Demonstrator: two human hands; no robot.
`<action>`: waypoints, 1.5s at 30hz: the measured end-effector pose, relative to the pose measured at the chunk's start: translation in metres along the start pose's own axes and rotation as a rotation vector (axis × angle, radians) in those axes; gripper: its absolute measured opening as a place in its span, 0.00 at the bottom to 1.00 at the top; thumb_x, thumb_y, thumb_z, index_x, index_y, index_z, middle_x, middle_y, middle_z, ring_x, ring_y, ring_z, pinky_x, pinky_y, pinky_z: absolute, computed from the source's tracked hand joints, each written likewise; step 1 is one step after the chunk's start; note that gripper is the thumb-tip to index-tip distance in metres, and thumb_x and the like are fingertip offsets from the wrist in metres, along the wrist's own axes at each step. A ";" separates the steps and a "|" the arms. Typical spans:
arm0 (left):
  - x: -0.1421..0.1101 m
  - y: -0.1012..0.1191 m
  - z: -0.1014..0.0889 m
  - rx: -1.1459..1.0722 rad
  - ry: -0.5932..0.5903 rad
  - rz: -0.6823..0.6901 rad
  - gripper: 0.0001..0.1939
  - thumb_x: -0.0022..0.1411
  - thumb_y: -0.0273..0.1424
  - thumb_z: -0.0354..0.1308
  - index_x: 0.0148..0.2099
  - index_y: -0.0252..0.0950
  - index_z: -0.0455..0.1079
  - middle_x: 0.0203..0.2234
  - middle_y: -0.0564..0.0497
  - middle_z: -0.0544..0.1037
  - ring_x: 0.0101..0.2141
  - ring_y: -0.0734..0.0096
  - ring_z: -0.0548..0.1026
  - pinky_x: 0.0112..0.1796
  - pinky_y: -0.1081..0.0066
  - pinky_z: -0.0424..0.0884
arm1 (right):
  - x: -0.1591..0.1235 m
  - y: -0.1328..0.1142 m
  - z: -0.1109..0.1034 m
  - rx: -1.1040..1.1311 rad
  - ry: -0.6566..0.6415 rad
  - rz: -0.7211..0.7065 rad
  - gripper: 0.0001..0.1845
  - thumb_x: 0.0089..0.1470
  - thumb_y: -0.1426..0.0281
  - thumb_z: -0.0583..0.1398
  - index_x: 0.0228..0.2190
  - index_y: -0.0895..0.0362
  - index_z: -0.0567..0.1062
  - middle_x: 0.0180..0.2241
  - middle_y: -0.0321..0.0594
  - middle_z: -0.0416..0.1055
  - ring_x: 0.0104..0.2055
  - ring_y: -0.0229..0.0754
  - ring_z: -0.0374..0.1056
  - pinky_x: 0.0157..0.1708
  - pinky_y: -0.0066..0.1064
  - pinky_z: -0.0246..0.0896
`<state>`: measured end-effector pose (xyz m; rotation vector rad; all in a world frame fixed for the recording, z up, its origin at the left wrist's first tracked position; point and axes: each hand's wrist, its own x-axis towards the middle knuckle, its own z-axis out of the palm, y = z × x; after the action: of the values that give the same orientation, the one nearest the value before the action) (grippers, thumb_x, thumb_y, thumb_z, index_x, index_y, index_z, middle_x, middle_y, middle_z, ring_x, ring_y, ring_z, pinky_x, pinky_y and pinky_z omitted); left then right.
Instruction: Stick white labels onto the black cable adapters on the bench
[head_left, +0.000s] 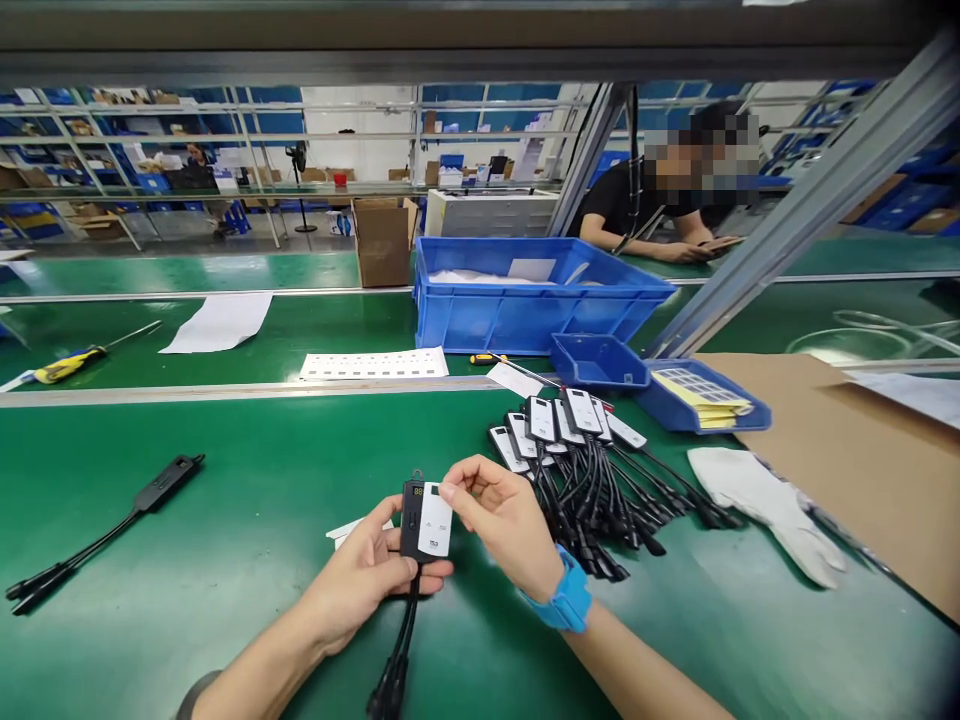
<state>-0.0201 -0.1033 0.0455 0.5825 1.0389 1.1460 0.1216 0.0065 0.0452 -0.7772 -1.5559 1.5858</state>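
My left hand (375, 560) is wrapped around a black controller box (409, 520) with cables hanging from its lower end. Between the thumb and forefinger of my right hand (499, 510) is the upper corner of a white label (435, 525). That label lies over the right part of the box's face, offset from its left side, where a small display shows. Whether it is stuck down cannot be made out. Partly behind my left hand lies a white paper piece (346, 533). A blue wristband (566, 595) circles my right wrist.
Several white-labelled controllers (581, 415) are heaped at the right, near a white glove (765, 500). An unlabelled black controller (166, 485) lies left. Behind are a blue crate (487, 320), small blue trays (600, 365) and a screwdriver (71, 365). A co-worker (637, 200) sits across.
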 end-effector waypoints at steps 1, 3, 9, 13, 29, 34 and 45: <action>-0.001 0.000 0.001 -0.011 -0.012 -0.009 0.31 0.53 0.28 0.64 0.58 0.39 0.58 0.43 0.42 0.74 0.46 0.51 0.74 0.50 0.54 0.68 | -0.001 0.001 0.001 -0.021 -0.003 -0.004 0.14 0.48 0.60 0.64 0.25 0.57 0.72 0.23 0.36 0.66 0.24 0.35 0.59 0.23 0.27 0.56; -0.001 0.000 0.002 -0.026 -0.026 -0.028 0.33 0.53 0.26 0.63 0.59 0.38 0.57 0.45 0.41 0.73 0.47 0.49 0.74 0.50 0.52 0.67 | -0.003 0.002 0.003 -0.049 -0.006 -0.007 0.13 0.49 0.60 0.64 0.25 0.57 0.72 0.23 0.36 0.66 0.25 0.36 0.60 0.24 0.27 0.58; -0.002 -0.004 0.002 -0.026 -0.042 -0.043 0.35 0.54 0.25 0.61 0.62 0.39 0.54 0.47 0.41 0.73 0.48 0.49 0.73 0.50 0.53 0.68 | -0.006 0.006 0.004 -0.096 -0.008 0.005 0.11 0.50 0.61 0.63 0.26 0.57 0.72 0.23 0.37 0.67 0.25 0.38 0.62 0.24 0.28 0.60; -0.003 -0.004 0.003 -0.004 -0.057 -0.028 0.31 0.58 0.29 0.61 0.61 0.39 0.55 0.45 0.41 0.74 0.48 0.50 0.73 0.50 0.53 0.68 | -0.007 0.006 0.004 -0.118 -0.013 0.007 0.11 0.51 0.62 0.63 0.26 0.57 0.72 0.22 0.36 0.66 0.24 0.37 0.63 0.23 0.28 0.60; -0.003 -0.005 0.007 0.095 -0.074 0.037 0.31 0.60 0.38 0.61 0.60 0.37 0.53 0.41 0.42 0.72 0.47 0.53 0.73 0.48 0.58 0.69 | -0.009 0.003 0.006 -0.173 0.030 0.006 0.09 0.50 0.66 0.61 0.25 0.58 0.71 0.21 0.35 0.65 0.22 0.35 0.62 0.22 0.26 0.59; -0.003 -0.006 0.006 0.108 -0.083 0.061 0.28 0.62 0.36 0.59 0.59 0.37 0.53 0.44 0.40 0.73 0.46 0.53 0.74 0.48 0.56 0.68 | -0.008 0.006 0.005 -0.240 0.034 -0.048 0.09 0.52 0.66 0.60 0.25 0.58 0.71 0.22 0.35 0.64 0.23 0.34 0.61 0.22 0.25 0.59; 0.000 0.000 -0.006 -0.092 0.134 0.060 0.26 0.61 0.40 0.58 0.58 0.36 0.60 0.50 0.41 0.73 0.47 0.50 0.73 0.41 0.60 0.73 | -0.005 0.035 0.022 -0.179 -0.218 0.014 0.35 0.40 0.67 0.70 0.50 0.53 0.66 0.39 0.37 0.69 0.37 0.40 0.68 0.36 0.30 0.68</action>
<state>-0.0256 -0.1045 0.0425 0.4722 1.0829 1.2931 0.1020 -0.0075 0.0115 -0.7305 -1.8730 1.6007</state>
